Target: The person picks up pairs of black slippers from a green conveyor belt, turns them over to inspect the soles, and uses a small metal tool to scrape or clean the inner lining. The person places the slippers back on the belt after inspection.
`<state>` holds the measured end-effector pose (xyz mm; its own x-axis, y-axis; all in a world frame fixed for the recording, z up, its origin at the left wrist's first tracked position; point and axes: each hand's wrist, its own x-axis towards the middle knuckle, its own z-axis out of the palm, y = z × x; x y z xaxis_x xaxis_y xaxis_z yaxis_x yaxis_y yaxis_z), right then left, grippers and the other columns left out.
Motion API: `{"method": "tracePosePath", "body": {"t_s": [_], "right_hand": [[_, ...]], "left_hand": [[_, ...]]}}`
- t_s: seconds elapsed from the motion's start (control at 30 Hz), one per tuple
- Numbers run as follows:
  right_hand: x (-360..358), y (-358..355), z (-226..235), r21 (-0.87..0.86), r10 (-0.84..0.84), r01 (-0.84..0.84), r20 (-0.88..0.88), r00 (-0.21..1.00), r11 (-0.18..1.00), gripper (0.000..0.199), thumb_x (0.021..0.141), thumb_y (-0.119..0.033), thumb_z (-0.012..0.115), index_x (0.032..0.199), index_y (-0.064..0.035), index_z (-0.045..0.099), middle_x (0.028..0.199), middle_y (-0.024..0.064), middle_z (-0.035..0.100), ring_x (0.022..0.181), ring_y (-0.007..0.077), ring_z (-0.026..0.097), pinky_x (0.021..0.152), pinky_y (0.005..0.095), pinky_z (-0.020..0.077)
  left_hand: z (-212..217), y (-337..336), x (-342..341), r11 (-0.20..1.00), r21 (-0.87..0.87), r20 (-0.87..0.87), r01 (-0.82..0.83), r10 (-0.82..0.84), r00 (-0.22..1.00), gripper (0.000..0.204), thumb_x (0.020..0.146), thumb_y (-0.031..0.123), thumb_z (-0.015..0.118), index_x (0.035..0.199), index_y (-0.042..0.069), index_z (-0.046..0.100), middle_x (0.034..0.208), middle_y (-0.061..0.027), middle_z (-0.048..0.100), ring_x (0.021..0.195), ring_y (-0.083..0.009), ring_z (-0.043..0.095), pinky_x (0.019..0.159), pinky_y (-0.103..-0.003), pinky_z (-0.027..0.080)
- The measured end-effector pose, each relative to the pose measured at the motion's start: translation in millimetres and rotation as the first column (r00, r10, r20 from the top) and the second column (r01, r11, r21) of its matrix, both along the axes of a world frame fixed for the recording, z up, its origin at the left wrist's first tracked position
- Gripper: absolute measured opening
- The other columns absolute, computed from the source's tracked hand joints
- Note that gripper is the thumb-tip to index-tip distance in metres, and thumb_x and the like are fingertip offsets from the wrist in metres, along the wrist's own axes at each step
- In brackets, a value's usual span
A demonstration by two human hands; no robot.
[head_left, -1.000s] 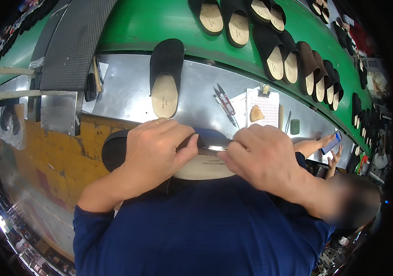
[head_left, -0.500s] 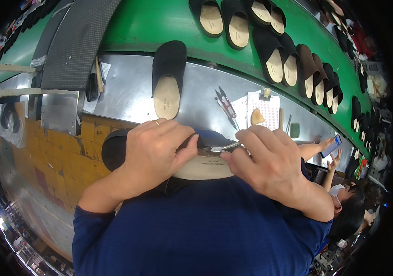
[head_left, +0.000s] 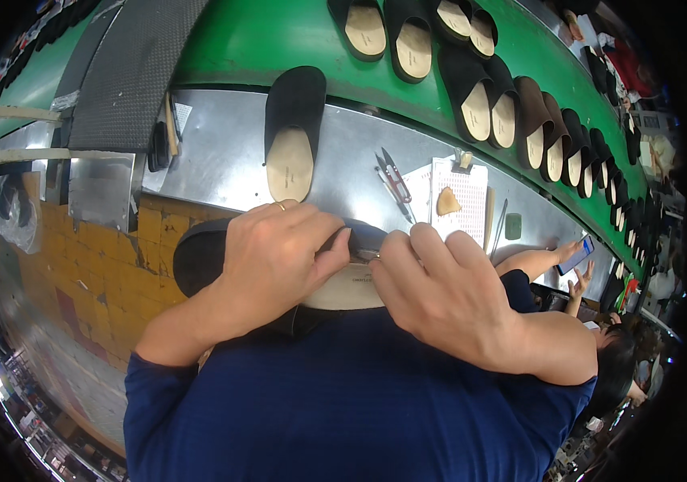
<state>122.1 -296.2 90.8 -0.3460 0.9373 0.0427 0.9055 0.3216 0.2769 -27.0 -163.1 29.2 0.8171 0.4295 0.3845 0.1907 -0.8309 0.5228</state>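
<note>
A black clog (head_left: 199, 259) with a beige insole (head_left: 335, 291) lies sideways against my front, its toe pointing left. My left hand (head_left: 283, 261) is closed on the edge of its black upper, thumb pressed against the fingers. At the right end of the opening, my right hand (head_left: 440, 293) is closed with the fingertips at the upper's edge. It grips a small silver metal tool, now mostly hidden by the fingers; only a glint shows. Another black clog (head_left: 294, 104) stands on the metal bench just beyond my left hand.
On the metal bench (head_left: 223, 153) lie red-handled thread snips (head_left: 392, 173), a clipboard (head_left: 472, 197) with a tan scrap (head_left: 448, 202) and a green block (head_left: 513, 226). Several clogs (head_left: 474, 104) line the green conveyor belt (head_left: 263, 40). At right, a co-worker holds a phone (head_left: 576, 255).
My right hand has shifted left along the upper's edge, closer to my left hand, and turned so the metal tool is covered. The left hand and clog have barely moved.
</note>
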Motion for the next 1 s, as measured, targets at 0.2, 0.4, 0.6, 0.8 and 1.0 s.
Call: {"method": "tracePosePath", "body": {"t_s": [0.2, 0.4, 0.6, 0.8, 1.0], "right_hand": [[36, 1, -14, -0.026, 0.041, -0.056, -0.391, 0.920, 0.998, 0.019, 0.071, -0.017, 0.069, 0.070, -0.0091, 0.052, 0.075, 0.0037, 0.050, 0.066, 0.0187, 0.051, 0.054, 0.0316, 0.0379], [49, -7, -10, 0.090, -0.015, 0.054, -0.387, 0.922, 0.994, 0.030, 0.072, -0.022, 0.076, 0.067, -0.0080, 0.050, 0.082, 0.0032, 0.057, 0.068, 0.0195, 0.055, 0.053, 0.0330, 0.0385], [29, -7, -9, 0.073, 0.007, 0.016, -0.313, 0.950, 0.997, 0.027, 0.072, -0.023, 0.075, 0.069, -0.0077, 0.053, 0.089, 0.0049, 0.057, 0.079, 0.0196, 0.057, 0.057, 0.0321, 0.0392], [19, -9, -4, 0.077, 0.025, -0.012, -0.166, 0.986, 0.997, 0.024, 0.075, -0.023, 0.072, 0.071, -0.0068, 0.056, 0.090, 0.0069, 0.057, 0.084, 0.0210, 0.056, 0.057, 0.0315, 0.0383], [1, -14, 2, 0.085, -0.008, 0.000, 0.086, 0.996, 0.996, 0.010, 0.073, -0.017, 0.060, 0.077, -0.0080, 0.062, 0.089, 0.0044, 0.054, 0.087, 0.0177, 0.053, 0.060, 0.0287, 0.0339]], "left_hand": [[-2, 0, -4, 0.998, -0.062, 0.021, -0.011, 0.013, 1.000, 0.009, 0.072, 0.014, 0.072, 0.072, 0.007, 0.066, 0.065, -0.0053, 0.061, 0.058, -0.0235, 0.060, 0.052, -0.033, 0.047], [-4, 4, -6, 0.994, -0.110, 0.038, -0.013, 0.017, 0.999, 0.009, 0.073, 0.014, 0.072, 0.072, 0.007, 0.066, 0.065, -0.0050, 0.061, 0.057, -0.0234, 0.060, 0.052, -0.033, 0.047], [0, 2, -4, 0.999, -0.050, 0.034, 0.012, -0.010, 0.999, 0.010, 0.072, 0.014, 0.072, 0.072, 0.007, 0.066, 0.065, -0.0046, 0.061, 0.057, -0.0226, 0.059, 0.052, -0.032, 0.047], [1, -2, -5, 0.999, -0.036, 0.037, 0.014, -0.012, 0.999, 0.011, 0.071, 0.015, 0.073, 0.071, 0.008, 0.065, 0.064, -0.0047, 0.060, 0.057, -0.0225, 0.059, 0.052, -0.032, 0.046], [5, -7, -7, 1.000, -0.017, -0.031, 0.010, -0.010, 0.999, 0.008, 0.070, 0.010, 0.074, 0.074, 0.006, 0.068, 0.068, -0.0077, 0.066, 0.059, -0.0229, 0.062, 0.055, -0.031, 0.048]]}}
